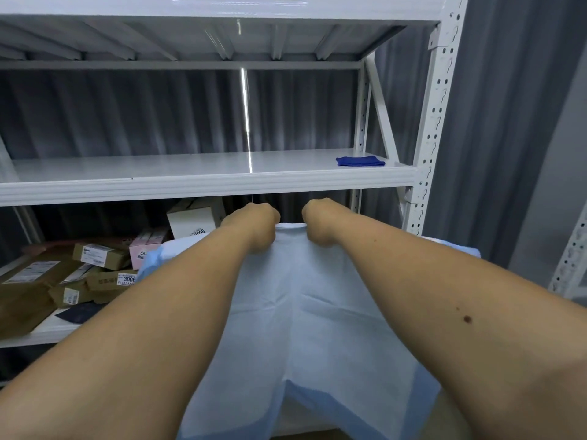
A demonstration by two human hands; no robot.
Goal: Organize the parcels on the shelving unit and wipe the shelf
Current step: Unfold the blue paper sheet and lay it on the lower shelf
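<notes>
A large pale blue sheet (298,312) hangs in front of me, draped down over the lower shelf's right part. My left hand (254,228) and my right hand (319,222) each grip its top edge, fists side by side just under the middle shelf (190,182). That middle shelf is white and bare except for a folded dark blue cloth (360,161) at its right end. Several brown and pink parcels (98,265) lie jumbled on the lower shelf at the left, with a white box (193,220) behind them.
The white perforated upright (435,122) of the shelving unit stands at the right, with a second rack's post (571,258) further right. Grey curtains hang behind and beside the unit. A dark flat packet (81,312) lies at the lower shelf's front edge.
</notes>
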